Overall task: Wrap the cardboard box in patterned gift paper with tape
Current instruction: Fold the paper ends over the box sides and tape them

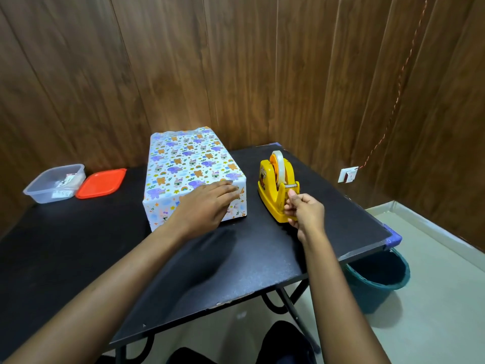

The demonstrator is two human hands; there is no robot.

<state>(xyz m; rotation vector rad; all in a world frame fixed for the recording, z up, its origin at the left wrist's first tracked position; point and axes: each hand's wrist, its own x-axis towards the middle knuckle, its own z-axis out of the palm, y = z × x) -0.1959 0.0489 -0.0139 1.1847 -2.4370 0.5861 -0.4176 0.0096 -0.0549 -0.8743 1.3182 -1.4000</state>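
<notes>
The box [183, 164], covered in white gift paper printed with elephants and bears, stands on the black table [78, 245]. My left hand [207, 206] lies flat against its near end face, fingers spread and pressing the folded paper. To the right stands a yellow tape dispenser [275, 185] with a clear tape roll. My right hand [304, 208] pinches the free end of the tape at the dispenser's cutter.
A clear plastic tub [52, 185] and its red lid [101, 182] sit at the table's far left. A teal bucket [380, 277] stands on the floor under the table's right corner. Wood-panelled walls close in behind.
</notes>
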